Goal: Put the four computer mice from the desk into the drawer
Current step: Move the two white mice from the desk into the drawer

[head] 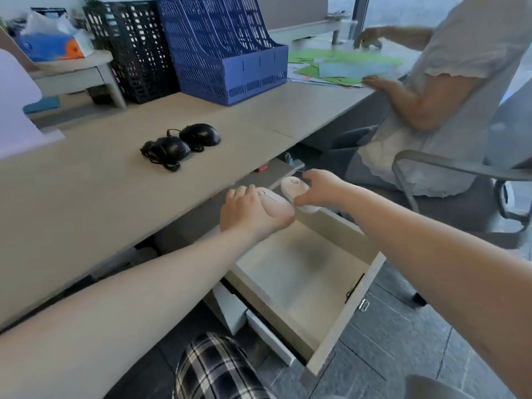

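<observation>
My left hand [250, 214] grips a pale pink mouse [273, 203], and my right hand [322, 188] grips a second pale pink mouse [293, 187]. Both are held over the back end of the open drawer [345, 321], just past the desk's front edge. The drawer's light wooden bottom shows nothing in it. Two black wired mice lie side by side on the desk [86, 197]: one nearer [172, 148] with its cable bundled beside it, one farther [201, 134].
Blue [230, 53] and black [135, 50] file racks stand at the desk's back, with a tissue box [51, 44] on a riser at the left. Another person in a chair [460, 168] sits on the right, handling green papers [345, 64]. My checked trouser leg is below.
</observation>
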{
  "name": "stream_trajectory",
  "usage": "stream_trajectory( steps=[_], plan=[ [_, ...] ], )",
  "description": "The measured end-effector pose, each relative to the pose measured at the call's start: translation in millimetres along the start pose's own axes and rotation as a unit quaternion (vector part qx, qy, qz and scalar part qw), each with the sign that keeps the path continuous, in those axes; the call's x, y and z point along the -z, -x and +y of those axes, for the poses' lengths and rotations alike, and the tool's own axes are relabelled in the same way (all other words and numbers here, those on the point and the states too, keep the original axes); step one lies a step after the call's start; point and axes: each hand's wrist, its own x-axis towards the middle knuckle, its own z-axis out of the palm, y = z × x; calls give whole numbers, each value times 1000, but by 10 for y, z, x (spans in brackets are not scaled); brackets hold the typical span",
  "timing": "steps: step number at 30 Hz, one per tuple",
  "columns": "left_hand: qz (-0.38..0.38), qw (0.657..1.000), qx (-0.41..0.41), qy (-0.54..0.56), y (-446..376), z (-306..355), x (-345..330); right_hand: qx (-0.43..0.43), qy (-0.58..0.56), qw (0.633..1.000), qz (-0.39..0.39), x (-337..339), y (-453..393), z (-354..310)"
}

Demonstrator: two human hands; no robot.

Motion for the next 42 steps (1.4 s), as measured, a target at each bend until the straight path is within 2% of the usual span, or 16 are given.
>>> stream_trajectory(
  steps=[5,7,15,20,25,29,35,38,42],
  plan=[
    [-98,993,65,2,167,76,-496,-37,28,997,-60,-463,-58,376],
    [-116,990,82,-11,142,13,-694,-42,37,996,-71,-613,-141,458],
    [-133,986,101,-24,-125,-257,-1211,-51,59,989,-122,-1098,-552,514],
    [-124,986,111,-12,-279,-367,-1362,-26,74,990,-115,-1318,-696,519],
    [-160,979,112,-52,-344,-383,-1453,-14,84,991,-101,-1442,-770,535],
    [-191,973,111,-70,-354,-396,-1470,-10,86,988,-127,-1420,-811,562],
    [-182,979,79,-51,-303,-371,-1322,0,72,994,-80,-1324,-776,529],
    [-132,991,21,3,-333,-323,-1021,18,56,997,-44,-1082,-789,402],
    [-62,997,-16,34,-410,-239,-473,17,11,1000,17,-676,-747,113]
  ],
)
